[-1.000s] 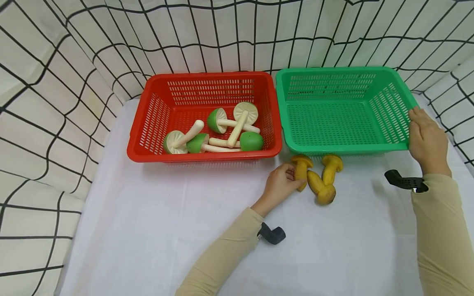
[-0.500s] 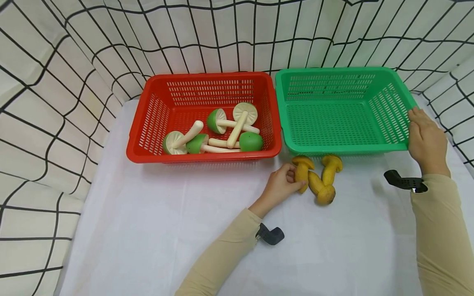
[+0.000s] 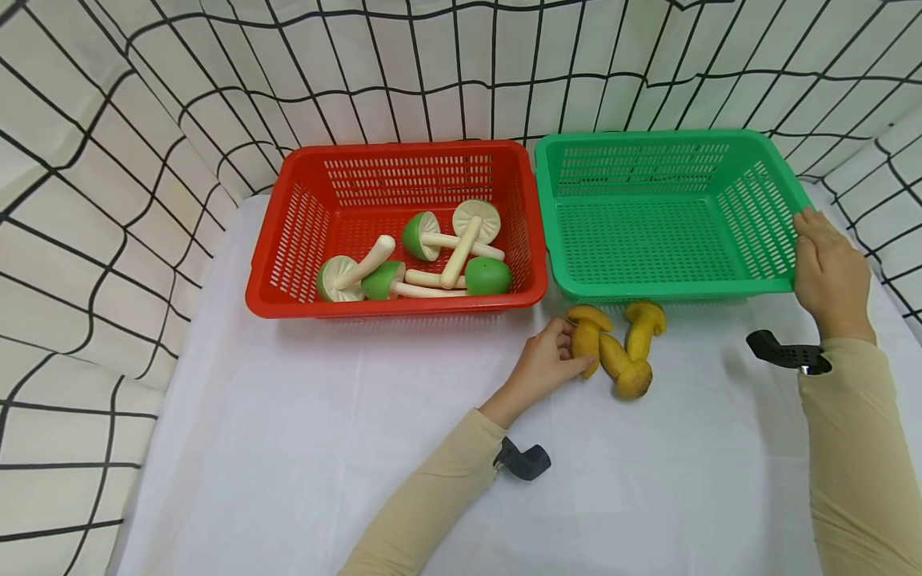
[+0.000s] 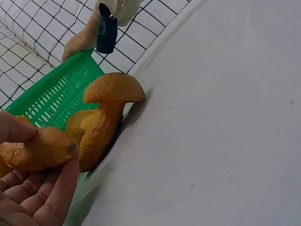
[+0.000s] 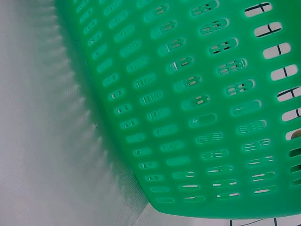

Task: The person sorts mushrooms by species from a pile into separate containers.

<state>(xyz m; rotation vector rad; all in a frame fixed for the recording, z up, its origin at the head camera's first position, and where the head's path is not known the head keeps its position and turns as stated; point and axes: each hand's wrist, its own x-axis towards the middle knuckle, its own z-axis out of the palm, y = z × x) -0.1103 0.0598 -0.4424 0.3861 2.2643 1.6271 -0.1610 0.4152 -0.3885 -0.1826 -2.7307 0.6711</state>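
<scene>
My left hand (image 3: 540, 364) pinches the stem of a yellow-brown toy mushroom (image 3: 588, 336) between thumb and fingers, just in front of the green basket. In the left wrist view the stem end of this mushroom (image 4: 42, 148) points out from between the fingertips. Two more yellow-brown mushrooms lie right beside it on the cloth, one with its cap toward the basket (image 3: 643, 328) and one with its cap toward me (image 3: 634, 378). At the right end of the green basket (image 3: 670, 286), my right hand (image 3: 831, 276) grips the rim. The right wrist view shows only the slotted basket wall (image 5: 188, 113) close up.
A red basket (image 3: 396, 308) stands left of the green one, their rims close together. Several green-capped mushrooms (image 3: 490, 276) with pale stems lie in it. Black wire grid panels (image 3: 461, 84) backed with white fabric rise behind and at both sides. White cloth (image 3: 288, 448) covers the table.
The left hand and the mushroom it pinches have shifted very slightly toward me. The right hand and both baskets look unmoved.
</scene>
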